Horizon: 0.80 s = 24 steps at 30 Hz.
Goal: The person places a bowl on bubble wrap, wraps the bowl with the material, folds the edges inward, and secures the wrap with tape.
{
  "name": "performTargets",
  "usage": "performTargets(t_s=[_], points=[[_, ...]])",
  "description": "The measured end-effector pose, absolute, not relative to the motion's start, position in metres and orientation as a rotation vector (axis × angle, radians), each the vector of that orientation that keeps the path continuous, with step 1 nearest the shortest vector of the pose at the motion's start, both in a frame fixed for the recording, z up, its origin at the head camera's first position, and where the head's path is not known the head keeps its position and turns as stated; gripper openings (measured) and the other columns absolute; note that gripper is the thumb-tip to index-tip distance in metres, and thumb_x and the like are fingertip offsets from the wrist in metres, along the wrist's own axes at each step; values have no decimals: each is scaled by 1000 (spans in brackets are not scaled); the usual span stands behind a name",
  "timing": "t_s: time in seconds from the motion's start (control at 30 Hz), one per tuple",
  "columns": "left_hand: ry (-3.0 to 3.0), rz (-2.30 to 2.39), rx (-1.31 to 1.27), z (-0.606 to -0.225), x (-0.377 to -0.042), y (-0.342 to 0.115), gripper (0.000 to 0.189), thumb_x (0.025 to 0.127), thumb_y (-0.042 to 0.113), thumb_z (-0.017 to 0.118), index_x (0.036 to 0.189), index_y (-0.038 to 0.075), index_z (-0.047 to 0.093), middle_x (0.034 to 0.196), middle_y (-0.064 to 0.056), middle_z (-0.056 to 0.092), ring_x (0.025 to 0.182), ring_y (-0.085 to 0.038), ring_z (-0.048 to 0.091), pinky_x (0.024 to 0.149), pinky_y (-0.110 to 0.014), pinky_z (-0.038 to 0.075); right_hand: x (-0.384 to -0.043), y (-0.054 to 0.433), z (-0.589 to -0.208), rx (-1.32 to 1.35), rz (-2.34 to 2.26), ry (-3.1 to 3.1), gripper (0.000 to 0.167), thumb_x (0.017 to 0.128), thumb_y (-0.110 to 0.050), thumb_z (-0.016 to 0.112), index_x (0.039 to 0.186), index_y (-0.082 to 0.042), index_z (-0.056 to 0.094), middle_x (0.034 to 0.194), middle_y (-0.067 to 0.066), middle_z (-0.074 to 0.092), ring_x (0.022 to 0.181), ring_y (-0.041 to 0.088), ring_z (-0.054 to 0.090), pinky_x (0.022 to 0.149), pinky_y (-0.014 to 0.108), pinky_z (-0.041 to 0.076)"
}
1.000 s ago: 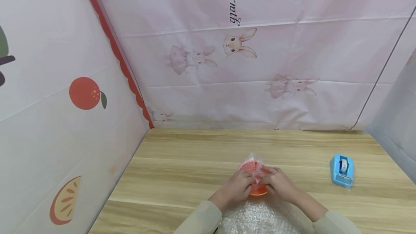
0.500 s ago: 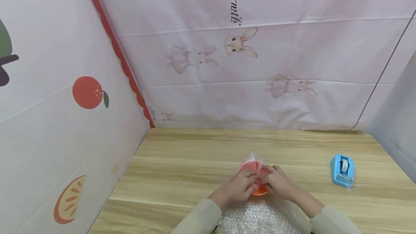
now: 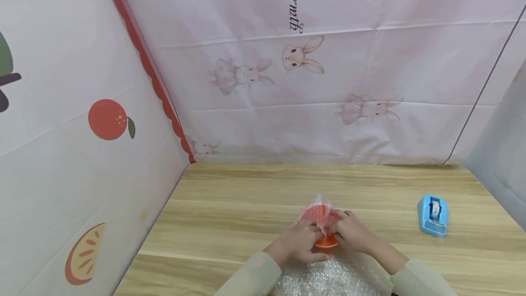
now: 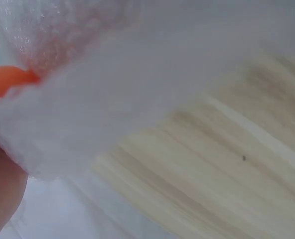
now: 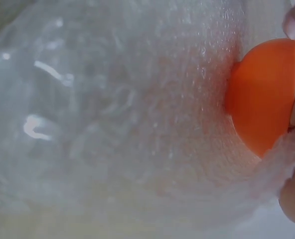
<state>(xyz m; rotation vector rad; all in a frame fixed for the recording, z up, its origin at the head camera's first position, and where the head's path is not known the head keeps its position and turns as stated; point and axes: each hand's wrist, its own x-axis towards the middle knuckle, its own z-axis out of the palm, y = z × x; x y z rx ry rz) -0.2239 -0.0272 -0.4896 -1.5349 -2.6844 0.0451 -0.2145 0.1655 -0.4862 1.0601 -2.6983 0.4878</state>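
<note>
"What's nearest the person's body?"

"Two pale sleeves [image 3: 251, 278], and between them a heap of clear bubble wrap [image 3: 328, 280] on the wood-grain table [image 3: 230, 223]."

"And past that?"

"An orange bowl [image 3: 327, 243], just beyond the heap. The left hand [image 3: 301, 242] is at its left side, thumb standing away from the bent fingers. I can't tell whether those fingertips grip anything; the left wrist view is mostly blurred wrap."

"And on the other side?"

"The right hand [image 3: 355, 233], its fingers bent and pinching a fold of the wrap over the bowl."

"So the bowl is covered?"

"Partly. Wrap folds across its far left portion, turning it pinkish, while the near rim shows bare orange. In the right wrist view, much of its outer side is bare too, right up against the wrap."

"Anything farther off?"

"A blue tape dispenser [image 3: 433, 228] with a roll of tape [image 3: 435, 209], off to the right, well apart from both hands. Behind the table hangs a pinkish cloth [image 3: 267, 127] with rabbit prints [image 3: 293, 57]; a white panel [image 3: 41, 177] with fruit prints [image 3: 107, 119] lines the left."
</note>
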Motion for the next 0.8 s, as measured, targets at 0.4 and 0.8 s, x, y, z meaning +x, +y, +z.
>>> performTargets(t_s=[0.4, 0.8], points=[[-2665, 40, -1538, -492, -225, -26, 49, 91, 52, 40, 118, 17, 61, 114, 7, 64, 107, -12, 54, 97, -26, 40, -223, 165, -495, 785, 1007, -2575, 12, 79, 1, 61, 80, -4, 72, 83, 7, 71, 82, 20, 64, 73, 37, 52], [-2781, 22, -1515, -492, -225, -22, 47, 96, 49, 31, 114, 24, 65, 114, 7, 63, 108, -12, 52, 98, -29, 38, -245, 142, -476, 69, 991, -2785, 21, 83, -12, 63, 66, -3, 54, 58, 2, 46, 51, 12, 40, 45, 24, 33]])
